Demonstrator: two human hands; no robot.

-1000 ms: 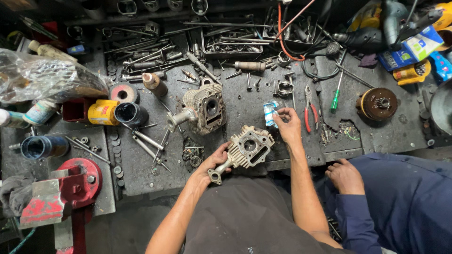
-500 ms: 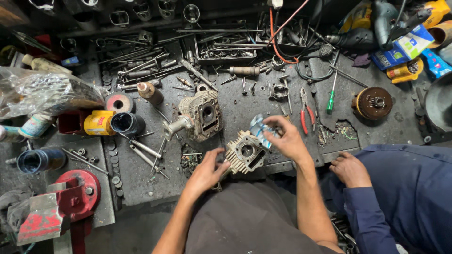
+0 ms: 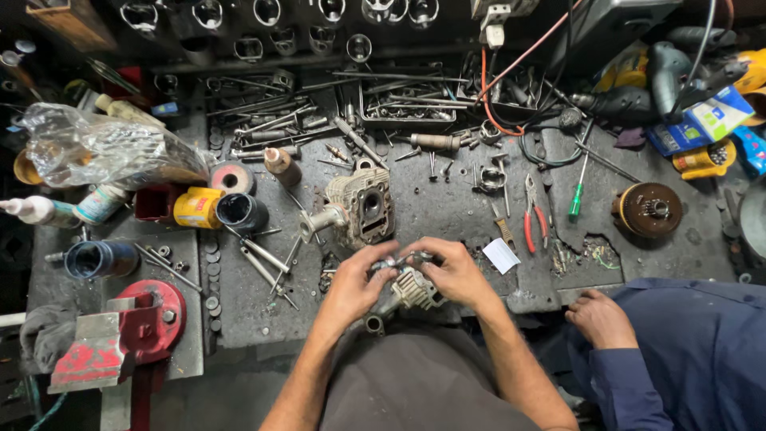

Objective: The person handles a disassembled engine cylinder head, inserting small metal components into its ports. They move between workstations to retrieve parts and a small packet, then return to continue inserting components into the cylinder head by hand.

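Observation:
Both of my hands close over a small grey finned engine cylinder at the near edge of the dark workbench. My left hand grips its left side, fingers curled over the top. My right hand covers its right side and upper part. Whatever lies between my fingers is hidden. A larger grey engine casing with a round opening sits just beyond my hands.
A white slip of paper lies right of my hands, beside red-handled pliers and a green screwdriver. A red vise stands at near left, a yellow can beyond it. Another person's hand and blue sleeve rest at right.
My right hand came back from the bench and joined the left on the cylinder. The cylinder moved closer to me. The small blue item is no longer visible.

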